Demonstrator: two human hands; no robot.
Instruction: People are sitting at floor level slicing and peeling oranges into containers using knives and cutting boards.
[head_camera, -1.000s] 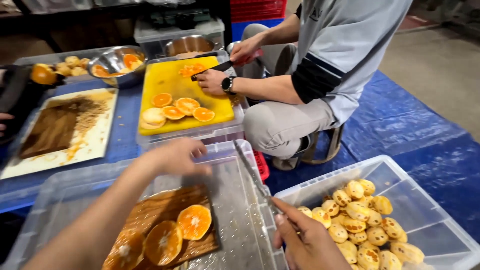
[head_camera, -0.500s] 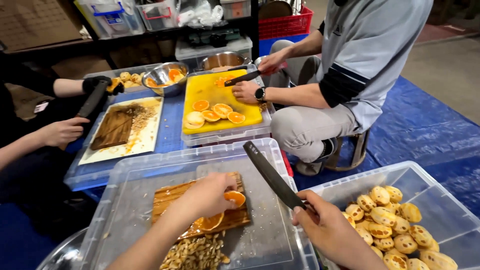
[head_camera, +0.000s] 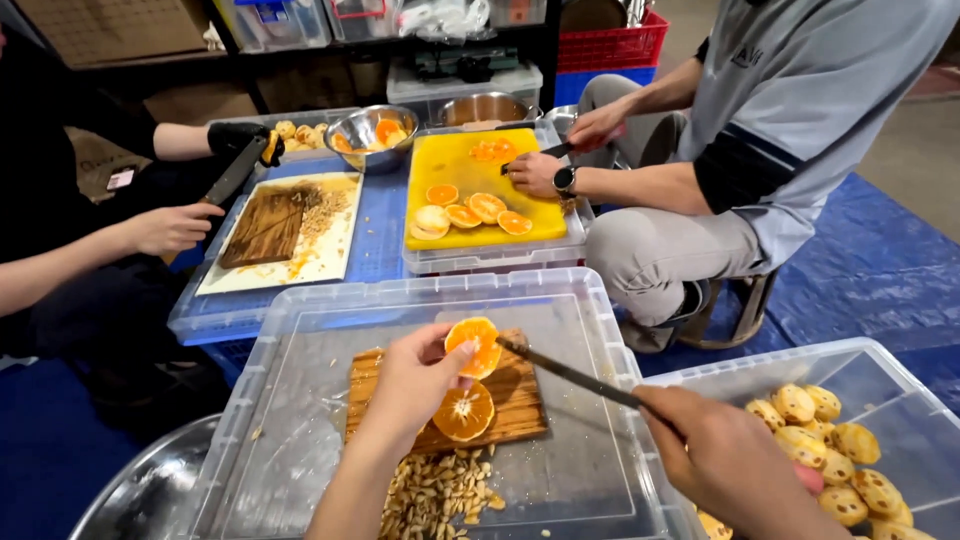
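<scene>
Head view: left hand (head_camera: 415, 385) had lifted an orange half (head_camera: 474, 346) off the wooden board (head_camera: 505, 400), fingers pinching it, where it lay flat before. Right hand (head_camera: 730, 465), fist closed on the knife (head_camera: 570, 372), brought its tip to the fruit; second half (head_camera: 464, 412) remained on the board, seeds (head_camera: 440, 495) piled near.

Left fingers (head_camera: 440, 350) pinch an orange half (head_camera: 474, 345); knife (head_camera: 570, 373) tip touches it from the right, blocking that side. Below the fingers: second half (head_camera: 465, 412) on the board (head_camera: 512, 400), then a seed pile (head_camera: 440, 492). Bare lid (head_camera: 300, 400) left of the fingers and beyond them toward the far rim.
</scene>
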